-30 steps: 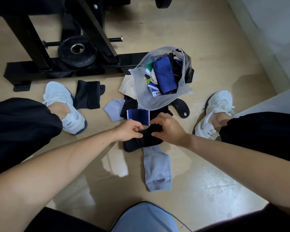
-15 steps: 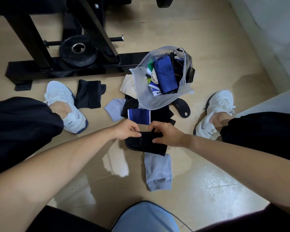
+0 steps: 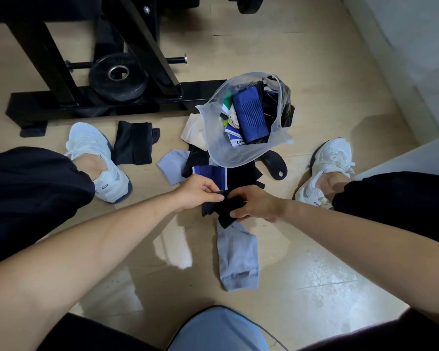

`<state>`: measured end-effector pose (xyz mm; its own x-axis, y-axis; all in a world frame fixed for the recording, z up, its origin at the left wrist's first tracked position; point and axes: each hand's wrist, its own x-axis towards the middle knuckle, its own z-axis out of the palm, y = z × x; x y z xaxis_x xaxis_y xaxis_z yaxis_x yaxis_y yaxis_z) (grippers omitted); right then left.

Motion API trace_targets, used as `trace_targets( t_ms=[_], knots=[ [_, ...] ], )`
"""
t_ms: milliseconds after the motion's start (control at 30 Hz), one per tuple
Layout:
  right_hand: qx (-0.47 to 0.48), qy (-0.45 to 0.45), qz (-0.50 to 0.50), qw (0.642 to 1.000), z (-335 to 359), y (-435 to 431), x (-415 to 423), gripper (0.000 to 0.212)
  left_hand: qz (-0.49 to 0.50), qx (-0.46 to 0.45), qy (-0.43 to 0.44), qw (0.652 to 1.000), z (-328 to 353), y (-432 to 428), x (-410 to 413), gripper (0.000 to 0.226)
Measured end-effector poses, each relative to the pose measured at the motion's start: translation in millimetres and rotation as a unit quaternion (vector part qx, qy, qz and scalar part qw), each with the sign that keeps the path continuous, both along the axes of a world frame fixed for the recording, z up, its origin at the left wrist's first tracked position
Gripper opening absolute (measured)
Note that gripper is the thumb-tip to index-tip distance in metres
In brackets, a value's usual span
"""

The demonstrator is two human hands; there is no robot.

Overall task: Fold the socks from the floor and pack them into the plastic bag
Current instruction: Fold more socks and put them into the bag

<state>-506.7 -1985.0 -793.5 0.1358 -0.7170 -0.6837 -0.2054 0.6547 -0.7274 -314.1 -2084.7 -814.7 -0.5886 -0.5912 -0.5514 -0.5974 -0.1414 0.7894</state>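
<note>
Crouched over a glossy, pale wood-look floor (image 3: 289,274), I pinch the upper edge of a soft black knitted sock (image 3: 221,207) between the thumb and fingertips of my left hand (image 3: 198,196). My right hand (image 3: 256,206) curls its fingers round the same bunched sock. It sits between my hands in mid-scene, its near corner overlapping a flat pale-grey knitted sock with a ribbed cuff (image 3: 237,257). Just beyond, a crinkled translucent plastic bag (image 3: 238,155) stands open, packed with folded socks, a ribbed royal-blue sock (image 3: 250,115) on top; lettering on a white band inside is only partly legible. A blue-and-black banded sock (image 3: 211,174) lies at the bag's near base. At left, a folded black sock (image 3: 133,143) lies beside a white mesh trainer (image 3: 99,160) printed "ANTA".
</note>
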Motion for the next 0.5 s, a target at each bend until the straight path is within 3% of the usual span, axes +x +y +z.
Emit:
trace_targets(
  t_ms=[133, 267, 333, 500],
  knots=[
    [0.032, -0.095, -0.05, 0.994, 6, -3, 0, 0.027, 0.046, 0.006, 0.016, 0.999, 6, 10, -10, 0.017],
    [0.057, -0.091, -0.081, 0.991, 9, -2, 0, 0.038, 0.059, 0.084, 0.026, 0.994, 15, 16, -17, 0.019],
    [0.047, -0.067, -0.071, 0.994, 8, 0, -1, 0.034, 0.041, 0.096, 0.018, 0.994, 17, 13, -16, 0.02],
    [0.004, -0.014, -0.027, 1.0, 3, -1, -6, 0.021, 0.014, -0.02, 0.033, 0.999, 11, 6, -11, 0.015]
  ],
)
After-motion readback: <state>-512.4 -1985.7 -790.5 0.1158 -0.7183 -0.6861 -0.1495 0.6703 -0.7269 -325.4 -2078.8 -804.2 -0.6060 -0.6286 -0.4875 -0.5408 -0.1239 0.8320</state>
